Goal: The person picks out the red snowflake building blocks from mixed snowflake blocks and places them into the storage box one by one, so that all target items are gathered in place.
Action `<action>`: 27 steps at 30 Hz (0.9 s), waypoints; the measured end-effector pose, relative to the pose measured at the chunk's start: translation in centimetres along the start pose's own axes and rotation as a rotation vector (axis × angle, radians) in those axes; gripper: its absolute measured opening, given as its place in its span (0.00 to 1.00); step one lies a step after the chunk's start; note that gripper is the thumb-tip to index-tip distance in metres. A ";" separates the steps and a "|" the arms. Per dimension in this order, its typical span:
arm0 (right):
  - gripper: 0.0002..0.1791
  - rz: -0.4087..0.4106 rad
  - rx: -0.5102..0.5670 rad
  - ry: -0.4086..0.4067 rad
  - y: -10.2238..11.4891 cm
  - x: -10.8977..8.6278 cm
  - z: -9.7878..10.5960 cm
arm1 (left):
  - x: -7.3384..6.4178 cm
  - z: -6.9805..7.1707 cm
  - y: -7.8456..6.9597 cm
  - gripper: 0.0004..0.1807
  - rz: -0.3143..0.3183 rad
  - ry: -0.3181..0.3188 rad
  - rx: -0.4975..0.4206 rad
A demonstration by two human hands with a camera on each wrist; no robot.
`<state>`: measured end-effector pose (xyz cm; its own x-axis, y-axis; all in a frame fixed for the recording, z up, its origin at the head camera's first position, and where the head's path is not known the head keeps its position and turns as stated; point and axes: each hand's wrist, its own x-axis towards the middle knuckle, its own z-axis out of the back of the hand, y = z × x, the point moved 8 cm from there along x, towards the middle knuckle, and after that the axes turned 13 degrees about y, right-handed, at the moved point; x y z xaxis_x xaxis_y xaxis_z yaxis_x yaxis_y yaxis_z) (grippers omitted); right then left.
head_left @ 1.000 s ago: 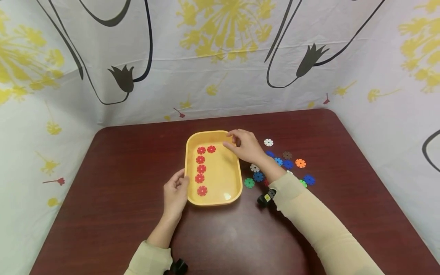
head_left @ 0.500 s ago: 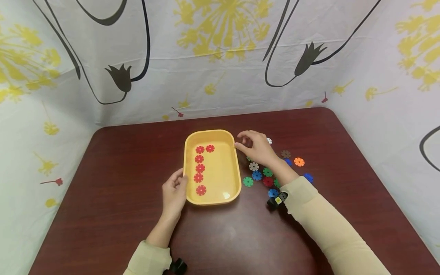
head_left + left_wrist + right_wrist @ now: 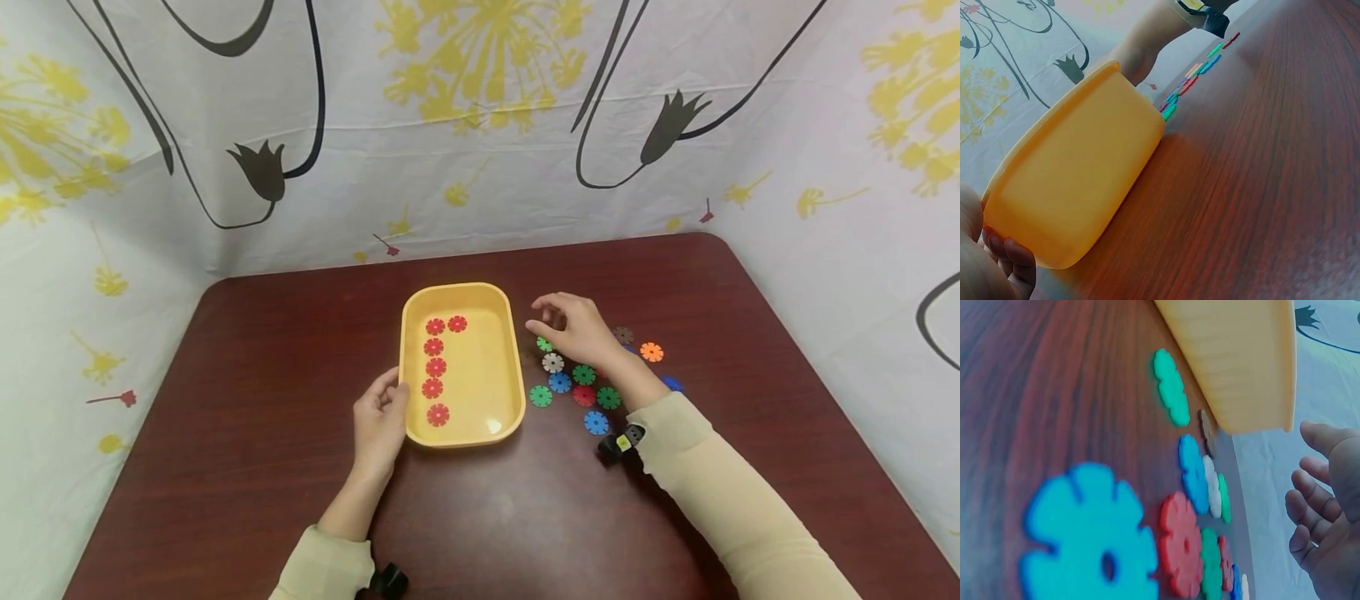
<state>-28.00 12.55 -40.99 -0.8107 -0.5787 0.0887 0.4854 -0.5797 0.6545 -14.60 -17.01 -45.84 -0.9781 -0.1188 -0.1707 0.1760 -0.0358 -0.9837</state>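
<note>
A yellow tray (image 3: pixel 480 433) lies on the table with several red snowflake discs (image 3: pixel 435 367) in it, mostly in a column on its left side. My left hand (image 3: pixel 381 417) grips the tray's left rim; in the left wrist view, curled fingers (image 3: pixel 1019 253) show against the outer wall. My right hand (image 3: pixel 581 329) hovers right of the tray with nothing in it, its fingers loosely bent and thumb apart. Beneath and beside it lie several loose snowflake discs, among them a white disc (image 3: pixel 552 362), a dark red disc (image 3: pixel 584 396) and a blue disc (image 3: pixel 1094 537).
An orange disc (image 3: pixel 652 352) and a brown disc (image 3: pixel 623 335) lie farther right on the dark red-brown table (image 3: pixel 262 417). A patterned white cloth (image 3: pixel 450 217) hangs behind the table and along both sides.
My right hand has moved from over the tray's upper right corner to the right, over the loose discs, uncovering some of them. My left hand stays at the tray's rim.
</note>
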 end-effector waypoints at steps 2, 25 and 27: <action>0.17 -0.002 -0.013 0.006 -0.3 -0.3 0.0 | 0.0 0.0 0.1 0.20 0.001 0.002 -0.003; 0.15 -0.100 -0.054 0.149 -4.1 -3.3 1.0 | -0.8 -0.2 -1.4 0.20 -0.004 0.014 -0.012; 0.15 -0.112 -0.068 0.168 -4.4 -3.6 1.1 | -0.4 -0.1 -0.8 0.20 -0.014 0.010 -0.016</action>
<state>-27.58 17.78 -43.40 -0.7974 -0.5930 -0.1120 0.4212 -0.6798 0.6004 -14.32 -16.82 -45.03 -0.9815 -0.1085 -0.1577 0.1609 -0.0215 -0.9867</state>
